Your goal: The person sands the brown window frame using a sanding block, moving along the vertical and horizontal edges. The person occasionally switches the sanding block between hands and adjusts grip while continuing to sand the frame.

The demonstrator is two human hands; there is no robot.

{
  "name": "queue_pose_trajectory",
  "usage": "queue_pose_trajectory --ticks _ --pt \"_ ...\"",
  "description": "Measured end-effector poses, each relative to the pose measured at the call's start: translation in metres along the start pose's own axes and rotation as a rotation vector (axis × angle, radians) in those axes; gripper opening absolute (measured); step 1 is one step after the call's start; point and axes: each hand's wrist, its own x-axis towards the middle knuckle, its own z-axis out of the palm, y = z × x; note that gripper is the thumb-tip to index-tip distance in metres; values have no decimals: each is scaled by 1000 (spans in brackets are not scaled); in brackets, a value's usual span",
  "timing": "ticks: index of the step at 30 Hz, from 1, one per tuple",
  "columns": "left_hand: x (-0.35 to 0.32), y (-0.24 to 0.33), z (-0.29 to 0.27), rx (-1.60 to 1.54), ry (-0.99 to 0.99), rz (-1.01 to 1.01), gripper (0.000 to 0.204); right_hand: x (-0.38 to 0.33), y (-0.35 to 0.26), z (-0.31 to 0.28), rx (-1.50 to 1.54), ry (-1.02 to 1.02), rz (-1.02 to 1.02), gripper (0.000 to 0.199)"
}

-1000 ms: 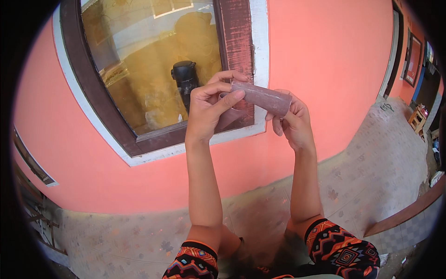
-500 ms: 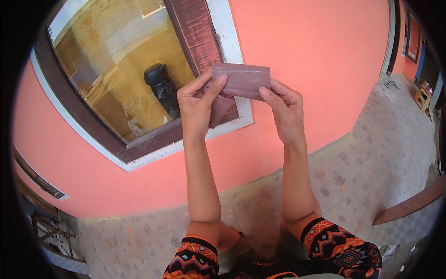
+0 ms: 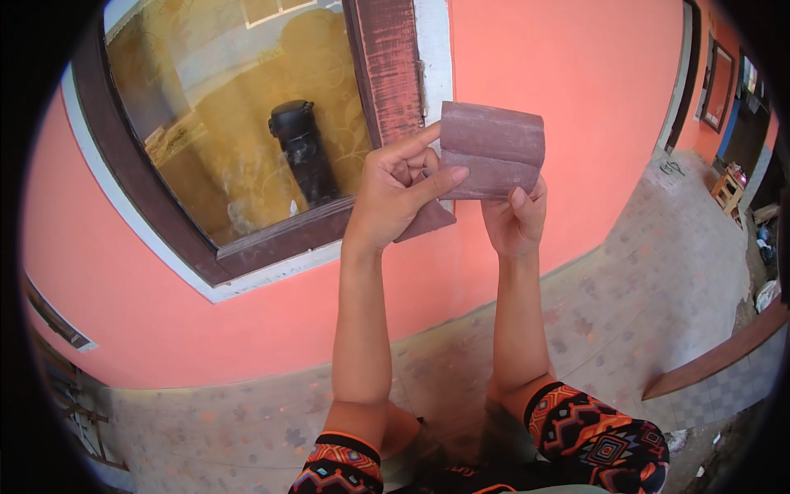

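Both my hands hold up a creased sheet of brown-purple sandpaper (image 3: 494, 136) in front of the wall and the window's right side. A fold line runs across the sheet, and dusty pale marks show on it. My left hand (image 3: 395, 193) pinches its lower left part with the thumb in front. Beneath those fingers hangs a further flap of the same colour. My right hand (image 3: 517, 221) grips the lower right corner, thumb on the near face, other fingers partly hidden behind. Close behind is the brown window frame (image 3: 391, 70), its right post scuffed down to reddish streaks.
A black lidded flask (image 3: 303, 152) shows in the window glass (image 3: 189, 123). White trim edges the window in the pink wall (image 3: 568, 107). Below lies a patterned tile floor (image 3: 494, 329). A small wooden stool (image 3: 728, 189) stands at far right, beyond a low brown-topped ledge (image 3: 716, 350).
The sandpaper has been opened out taller and moved right with both hands. My right hand has shifted down to its lower corner. The view has shifted slightly.
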Motion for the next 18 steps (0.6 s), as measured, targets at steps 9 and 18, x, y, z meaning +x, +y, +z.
queue_pose_trajectory --ticks 9,18 --pt "2 2 6 -403 28 -86 78 2 -11 31 147 155 -27 134" --pt "4 -6 26 -393 77 -147 79 33 -12 69 -412 289 -170 45"
